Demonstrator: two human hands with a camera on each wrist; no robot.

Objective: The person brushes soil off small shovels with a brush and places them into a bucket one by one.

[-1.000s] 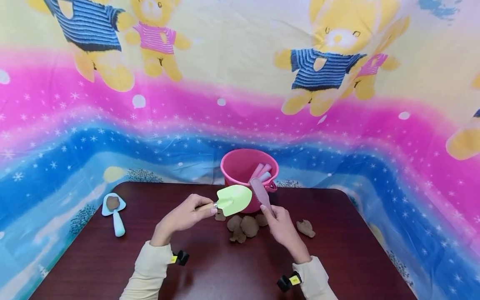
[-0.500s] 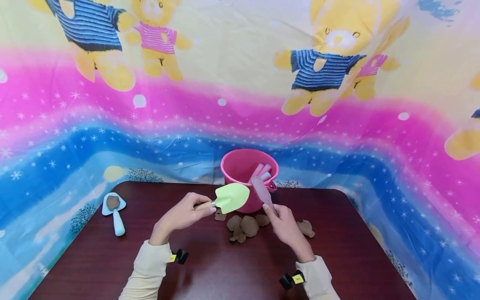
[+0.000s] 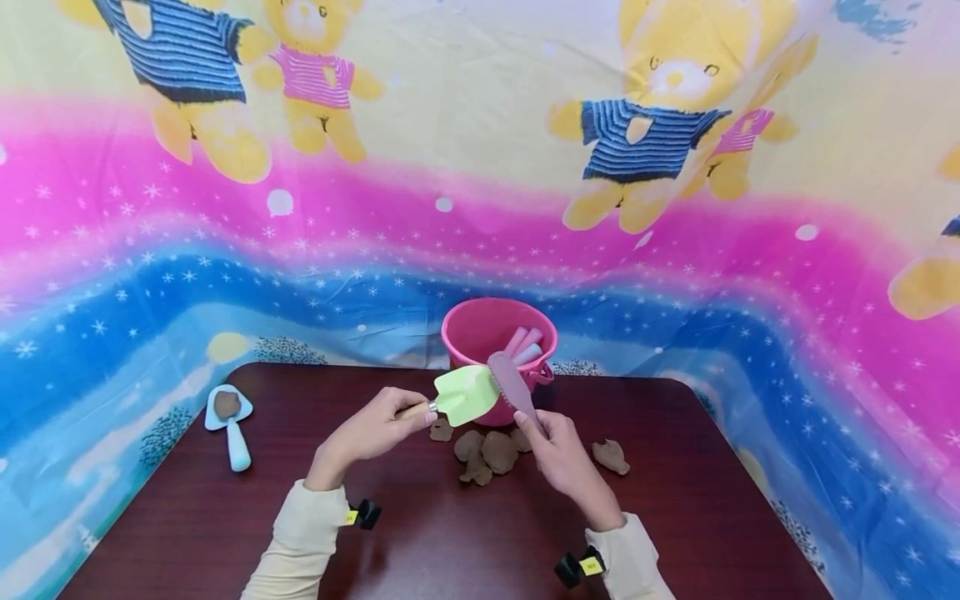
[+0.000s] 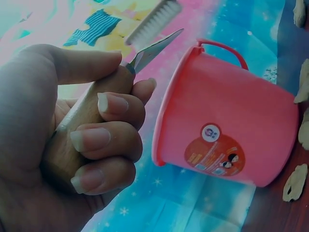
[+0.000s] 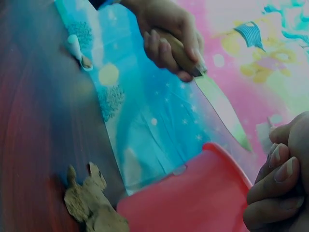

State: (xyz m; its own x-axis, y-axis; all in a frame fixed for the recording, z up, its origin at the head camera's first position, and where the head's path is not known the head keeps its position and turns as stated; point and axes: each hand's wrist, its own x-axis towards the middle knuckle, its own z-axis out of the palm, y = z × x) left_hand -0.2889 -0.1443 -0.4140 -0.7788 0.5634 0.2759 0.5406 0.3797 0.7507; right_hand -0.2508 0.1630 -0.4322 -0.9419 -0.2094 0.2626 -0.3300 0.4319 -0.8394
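My left hand (image 3: pixel 375 425) grips the wooden handle of a light green trowel (image 3: pixel 463 395), with fingers curled round it in the left wrist view. My right hand (image 3: pixel 562 458) holds a mauve brush (image 3: pixel 512 382), whose pale bristles show in the left wrist view. In the head view the brush head overlaps the trowel blade's tip; whether they touch I cannot tell. Both tools are raised in front of a pink bucket (image 3: pixel 480 329), which has pink and pale rolled or stick-like pieces (image 3: pixel 527 343) inside. Several brown clay-like lumps (image 3: pixel 498 452) lie before the bucket.
A light blue small shovel (image 3: pixel 237 446) bearing a brown lump (image 3: pixel 226 406) lies at the table's left. Another brown lump (image 3: pixel 611 457) sits right of my right hand. A bear-print cloth (image 3: pixel 360 250) hangs behind the dark table (image 3: pixel 450 542).
The brush has shifted slightly left and now overlaps the trowel's blade in the head view. The trowel has tilted and moved only a little. The bucket and lumps have not moved.
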